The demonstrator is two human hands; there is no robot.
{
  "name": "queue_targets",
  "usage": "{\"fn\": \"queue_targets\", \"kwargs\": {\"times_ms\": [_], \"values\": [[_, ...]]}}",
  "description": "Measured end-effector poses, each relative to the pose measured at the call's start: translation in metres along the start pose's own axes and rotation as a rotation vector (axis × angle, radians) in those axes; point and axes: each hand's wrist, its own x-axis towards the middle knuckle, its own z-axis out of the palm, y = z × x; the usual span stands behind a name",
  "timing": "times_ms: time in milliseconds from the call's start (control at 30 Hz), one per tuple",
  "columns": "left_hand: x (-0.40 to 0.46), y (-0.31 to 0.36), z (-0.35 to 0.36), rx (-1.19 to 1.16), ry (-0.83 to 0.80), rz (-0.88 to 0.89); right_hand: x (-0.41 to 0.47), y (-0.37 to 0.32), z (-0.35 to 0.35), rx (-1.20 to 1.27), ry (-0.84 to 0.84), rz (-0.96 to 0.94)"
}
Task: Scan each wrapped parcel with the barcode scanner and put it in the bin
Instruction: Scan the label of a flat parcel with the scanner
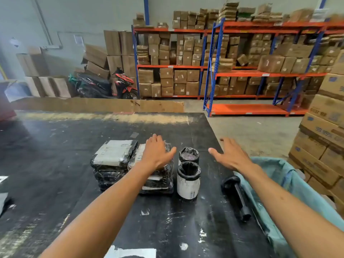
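Wrapped parcels [113, 157], glossy black film, lie stacked flat. The left hand [157, 152] rests spread on one stack. The right hand [230, 155] hovers, fingers spread, holding nothing.

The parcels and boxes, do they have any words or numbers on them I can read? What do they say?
No text reads clearly enough to quote.
Left flat parcel, white label: print too small and blurred.
Near round parcel, white label: dark marks only, unreadable.
Stacked cartons on the right: blue print, blurred and unreadable.
Shelf boxes: small white stickers, too small to read.
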Motion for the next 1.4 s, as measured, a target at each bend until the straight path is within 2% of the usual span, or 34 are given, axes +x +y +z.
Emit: {"fn": "queue_targets", "kwargs": {"times_ms": [200, 367, 567, 700, 767, 833, 900, 1000, 1167, 1233, 1400], "values": [[-0.013, -0.006, 0.042, 0.15, -0.049, -0.065, -0.026, 0.045, 0.043, -0.076, -0.137, 0.195], [-0.017, -0.009, 0.061, 0.288, 0.021, -0.031, -0.038, 0.073, 0.071, -0.079, -0.151, 0.315], [-0.011, -0.011, 0.068, 0.241, 0.077, -0.02, -0.037, 0.091, 0.093, 0.032, -0.199, 0.436], [-0.014, -0.009, 0.069, 0.193, 0.057, -0.033, -0.036, 0.102, 0.1, 0.122, -0.157, 0.419], [-0.012, -0.009, 0.063, 0.094, 0.045, -0.065, -0.033, 0.104, 0.099, 0.189, -0.128, 0.411], [-0.007, -0.015, 0.049, -0.007, 0.077, -0.141, -0.028, 0.099, 0.094, 0.264, -0.095, 0.377], [-0.002, -0.028, 0.036, 0.04, 0.097, -0.241, -0.022, 0.09, 0.084, 0.342, -0.057, 0.328], [-0.004, -0.038, 0.033, 0.085, 0.043, -0.439, -0.01, 0.073, 0.064, 0.429, 0.014, 0.257], [-0.004, -0.03, 0.042, 0.032, 0.012, -0.56, 0.003, 0.024, 0.043, 0.591, 0.072, 0.125], [-0.004, -0.029, 0.039, 0.025, -0.007, -0.612, 0.001, 0.003, 0.042, 0.7, 0.035, 0.071], [-0.013, -0.03, 0.023, -0.034, -0.091, -0.769, -0.007, -0.049, 0.054, 0.977, -0.188, 0.02]]}}
